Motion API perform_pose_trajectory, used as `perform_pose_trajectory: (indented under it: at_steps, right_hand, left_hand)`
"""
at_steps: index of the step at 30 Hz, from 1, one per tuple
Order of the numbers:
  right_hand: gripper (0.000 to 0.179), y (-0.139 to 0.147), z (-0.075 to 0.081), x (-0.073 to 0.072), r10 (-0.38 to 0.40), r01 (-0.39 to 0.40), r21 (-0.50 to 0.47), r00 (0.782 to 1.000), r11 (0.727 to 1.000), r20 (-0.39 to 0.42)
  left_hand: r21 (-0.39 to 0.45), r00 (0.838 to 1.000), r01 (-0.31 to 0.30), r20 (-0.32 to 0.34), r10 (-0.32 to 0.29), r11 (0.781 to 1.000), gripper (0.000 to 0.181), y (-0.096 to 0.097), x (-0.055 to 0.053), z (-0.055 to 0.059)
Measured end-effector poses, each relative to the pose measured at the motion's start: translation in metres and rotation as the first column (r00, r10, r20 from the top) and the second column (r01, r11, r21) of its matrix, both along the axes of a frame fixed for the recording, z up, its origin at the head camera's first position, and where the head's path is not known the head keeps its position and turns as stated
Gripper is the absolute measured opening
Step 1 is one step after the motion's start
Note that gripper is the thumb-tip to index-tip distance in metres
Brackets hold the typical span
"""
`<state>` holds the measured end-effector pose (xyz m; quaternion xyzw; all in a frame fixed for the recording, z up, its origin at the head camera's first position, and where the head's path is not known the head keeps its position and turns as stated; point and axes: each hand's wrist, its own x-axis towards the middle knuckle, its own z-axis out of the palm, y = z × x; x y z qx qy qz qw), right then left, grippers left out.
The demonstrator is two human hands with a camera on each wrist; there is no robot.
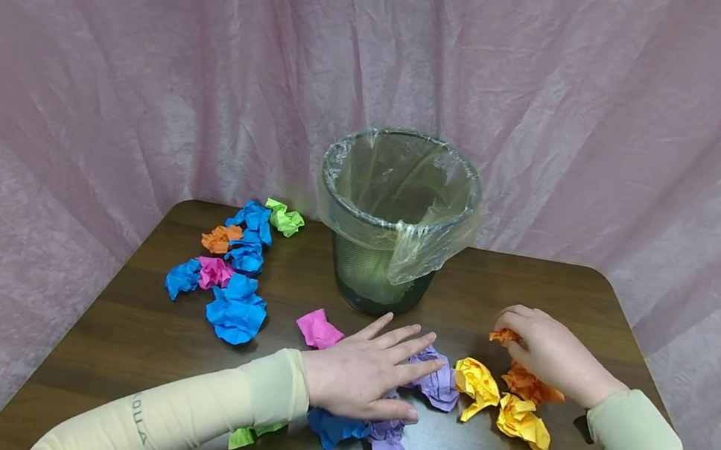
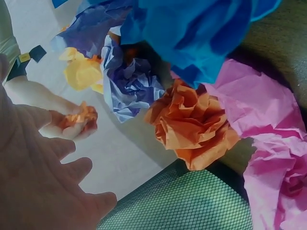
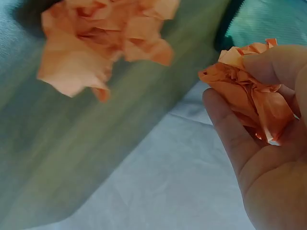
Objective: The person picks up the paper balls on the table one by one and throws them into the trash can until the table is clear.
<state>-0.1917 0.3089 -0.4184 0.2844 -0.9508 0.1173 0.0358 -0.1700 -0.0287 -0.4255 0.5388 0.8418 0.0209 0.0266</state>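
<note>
My right hand (image 1: 548, 349) holds an orange crumpled paper ball (image 3: 254, 98) between thumb and fingers, above the right part of the table. A second orange ball (image 1: 530, 386) lies just below that hand, beside two yellow balls (image 1: 477, 386). Fingers spread, my left hand (image 1: 362, 377) hovers over the middle of the paper pile and holds nothing. Around it are purple balls (image 1: 436, 381), a blue ball (image 1: 335, 430), a pink ball (image 1: 319, 329) and a green ball (image 1: 254, 434) partly covered by the sleeve. Another orange ball (image 2: 192, 127), hidden in the head view, shows in the left wrist view.
A mesh wastebasket (image 1: 365, 267) with a clear plastic liner (image 1: 428, 252) folded over its rim stands at the back centre. To its left lie several blue balls (image 1: 236, 311), with orange, pink and green ones (image 1: 285, 219) among them. A pink curtain (image 1: 270, 79) hangs behind the wooden table (image 1: 133, 317).
</note>
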Motion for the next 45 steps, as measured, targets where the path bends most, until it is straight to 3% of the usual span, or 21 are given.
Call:
perform_pose_trajectory:
  at_steps: [7,17,22,28,31,35,38,45]
  right_hand:
    - [0.029,-0.001,0.03,-0.002,0.018,-0.024,-0.059,0.995,0.998,-0.094]
    - [0.031,-0.013,0.083,-0.011,0.037,-0.075,-0.127,0.96,0.989,-0.278]
    - [0.033,-0.021,0.105,-0.017,0.079,-0.137,-0.147,0.935,0.98,-0.345]
    - [0.031,-0.032,0.131,-0.024,0.084,-0.147,-0.142,0.922,0.979,-0.378]
    - [0.03,-0.037,0.141,-0.028,0.085,-0.148,-0.143,0.924,0.979,-0.374]
    - [0.028,-0.044,0.151,-0.031,0.091,-0.154,-0.148,0.927,0.977,-0.364]
    - [0.026,-0.049,0.155,-0.034,0.093,-0.157,-0.152,0.929,0.976,-0.358]
    - [0.024,-0.062,0.164,-0.042,0.088,-0.148,-0.157,0.938,0.977,-0.335]
  left_hand:
    - [0.007,1.0,0.004,-0.011,-0.004,1.0,0.077,0.0,0.0,0.006]
    - [0.018,1.0,0.016,-0.021,-0.015,1.0,0.077,-0.005,0.0,0.022]
    - [0.073,0.997,0.063,-0.043,-0.06,0.995,0.075,-0.011,-0.003,0.038]
    - [0.196,0.983,0.148,-0.141,-0.121,0.969,0.076,-0.017,-0.011,0.074]
    - [0.239,0.976,0.136,-0.198,-0.089,0.962,0.077,-0.024,-0.018,0.092]
    - [0.272,0.978,0.079,-0.208,-0.022,0.959,0.076,-0.035,-0.026,0.11]
    - [0.286,0.98,0.052,-0.199,0.007,0.957,0.076,-0.042,-0.029,0.121]
    - [0.331,0.961,-0.024,-0.253,0.113,0.943,0.072,-0.059,-0.046,0.138]
